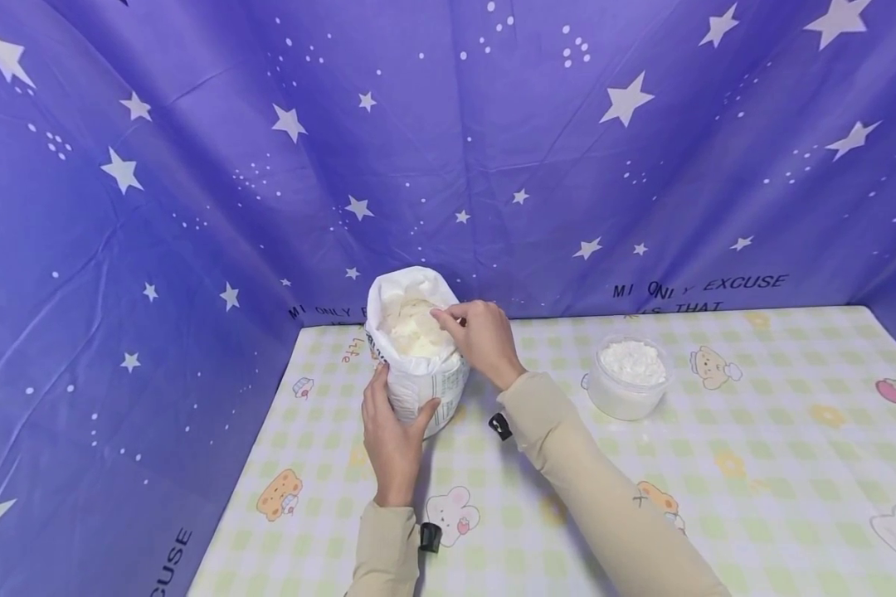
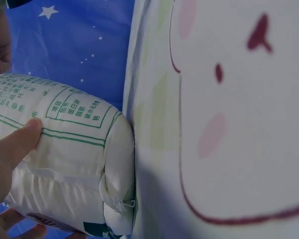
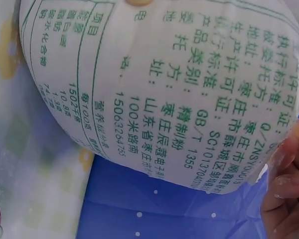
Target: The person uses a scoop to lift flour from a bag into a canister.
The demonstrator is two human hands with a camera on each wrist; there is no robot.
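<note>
A white flour bag [image 1: 429, 385] stands upright with its top wide open and pale flour [image 1: 414, 332] inside. My left hand [image 1: 396, 431] grips the bag low on its near side, thumb toward the front; in the left wrist view the thumb [image 2: 25, 139] lies against the green print. Over the right side of the opening is my right hand [image 1: 485, 336], fingers curled and fingertips just inside the rim above the flour. In the right wrist view its fingers [image 3: 289, 186] are close at the bag's top edge; I cannot tell what they pinch.
To the right, a clear round tub [image 1: 627, 398] heaped with white powder stands on the checked tablecloth [image 1: 776, 497]. A purple star-printed curtain [image 1: 463, 149] rises behind the table and along the left, close behind the bag.
</note>
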